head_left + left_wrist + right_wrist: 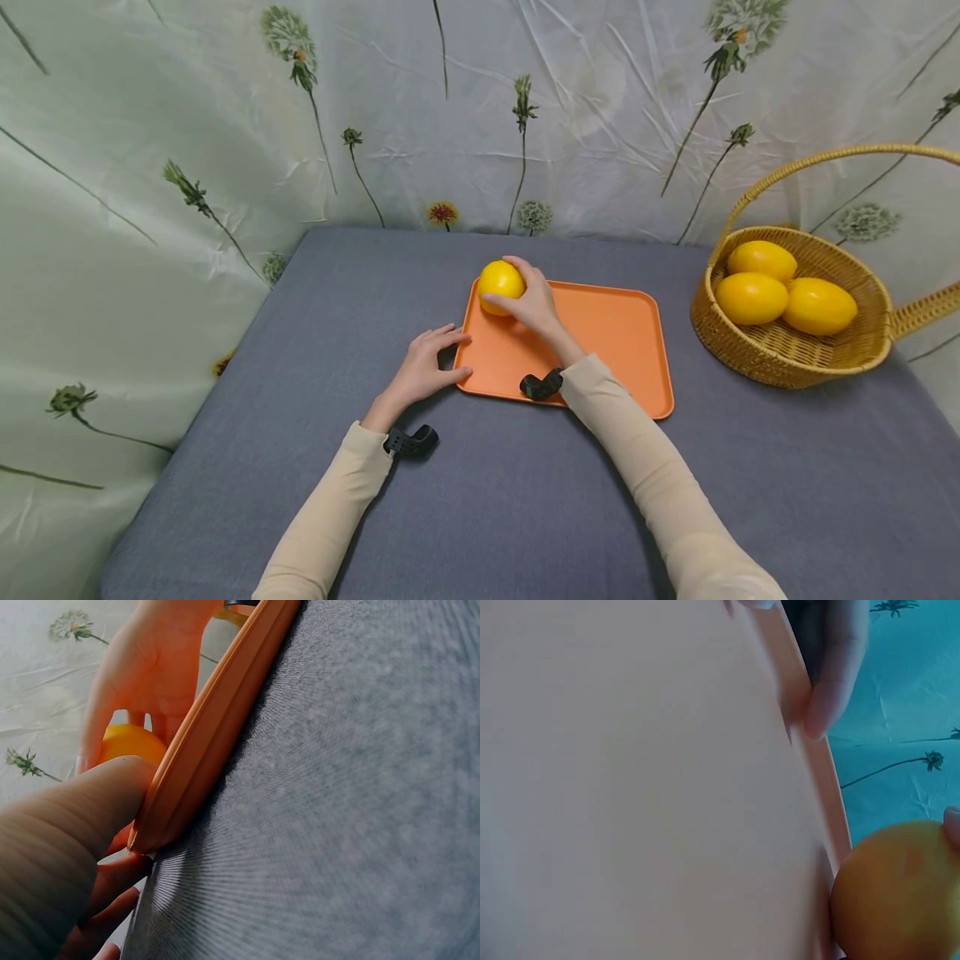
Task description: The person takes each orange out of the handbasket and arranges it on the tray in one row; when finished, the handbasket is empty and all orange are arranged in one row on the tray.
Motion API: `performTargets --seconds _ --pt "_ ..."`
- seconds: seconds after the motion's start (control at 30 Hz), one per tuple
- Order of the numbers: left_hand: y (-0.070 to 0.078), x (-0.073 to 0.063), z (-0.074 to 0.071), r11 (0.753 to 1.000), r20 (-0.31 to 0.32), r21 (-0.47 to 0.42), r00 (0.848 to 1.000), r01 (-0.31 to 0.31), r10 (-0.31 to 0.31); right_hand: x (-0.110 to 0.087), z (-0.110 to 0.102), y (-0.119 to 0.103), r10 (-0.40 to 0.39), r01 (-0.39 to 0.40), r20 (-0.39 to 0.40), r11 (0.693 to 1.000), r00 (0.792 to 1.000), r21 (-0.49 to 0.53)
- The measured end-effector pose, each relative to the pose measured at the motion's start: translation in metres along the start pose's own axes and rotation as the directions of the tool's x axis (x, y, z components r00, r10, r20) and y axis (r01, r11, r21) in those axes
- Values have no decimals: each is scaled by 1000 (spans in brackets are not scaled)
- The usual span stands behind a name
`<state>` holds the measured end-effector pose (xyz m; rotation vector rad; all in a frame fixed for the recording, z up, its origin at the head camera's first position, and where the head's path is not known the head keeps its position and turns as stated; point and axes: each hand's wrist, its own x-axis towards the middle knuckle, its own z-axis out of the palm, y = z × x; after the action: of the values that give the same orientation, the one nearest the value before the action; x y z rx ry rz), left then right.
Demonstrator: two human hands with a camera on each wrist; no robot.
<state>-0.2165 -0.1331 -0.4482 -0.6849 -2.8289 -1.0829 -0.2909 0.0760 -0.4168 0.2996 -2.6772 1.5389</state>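
Observation:
An orange tray (600, 333) lies on the grey-blue cloth. My right hand (534, 302) holds a yellow lemon (498, 285) at the tray's far left corner, thumb on the near side and fingers at the far side. That lemon (900, 892) shows large beside the tray's rim in the right wrist view. My left hand (423, 367) rests at the tray's left edge, its thumb and fingers spread apart along the rim. In the left wrist view the left thumb (112, 787) lies against the tray's corner, and the other fingers are partly hidden.
To the right stands a woven basket (750, 362) with a tall handle, holding three yellow lemons (821, 307). A pale curtain (600, 125) printed with dandelions hangs behind the table. Each wrist wears a black band (411, 442).

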Motion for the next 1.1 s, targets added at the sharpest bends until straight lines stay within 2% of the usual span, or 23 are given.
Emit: performTargets --seconds 0.43,0.87,1.1 --pt "0 0 1 1000 -4 -5 1000 -10 10 5 17 -7 -13 12 3 1000 1000 21" --pt "-2 1 -1 1000 -6 3 1000 -8 8 12 16 -9 28 -29 51 999 998 16" --pt "-2 1 0 1000 -6 21 1000 -21 21 17 16 -8 27 -28 36 999 999 32"
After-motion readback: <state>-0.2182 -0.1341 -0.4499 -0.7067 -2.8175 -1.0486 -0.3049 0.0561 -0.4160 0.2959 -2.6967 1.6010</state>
